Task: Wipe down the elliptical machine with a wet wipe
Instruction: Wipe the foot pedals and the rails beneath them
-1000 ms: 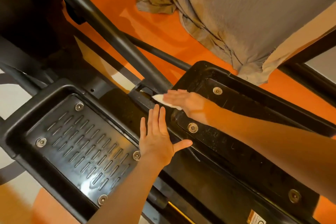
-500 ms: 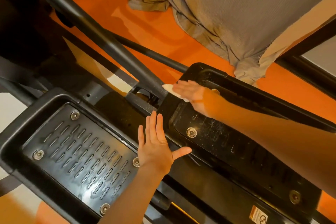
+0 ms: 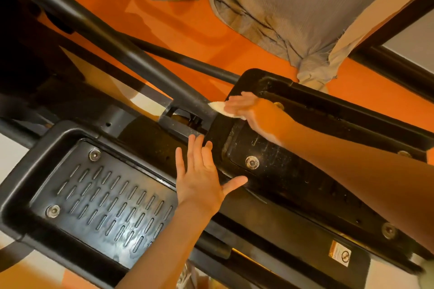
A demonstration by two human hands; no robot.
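Observation:
Two black foot pedals of the elliptical fill the view. My right hand lies flat with straight fingers on the front end of the right pedal, pressing a white wet wipe against its rim where the black pedal arm joins. Only the wipe's pointed end shows past my fingertips. My left hand rests open, fingers spread, on the frame between the two pedals, its thumb pointing toward the right pedal. The left pedal has a slotted tread and shines.
Orange floor lies beyond the machine. A grey cloth hangs down at the top right, beside a dark frame. A warning sticker sits on the right pedal's near end.
My right hand has slid the wipe forward along the right pedal to its front rim. My left hand has stayed in place.

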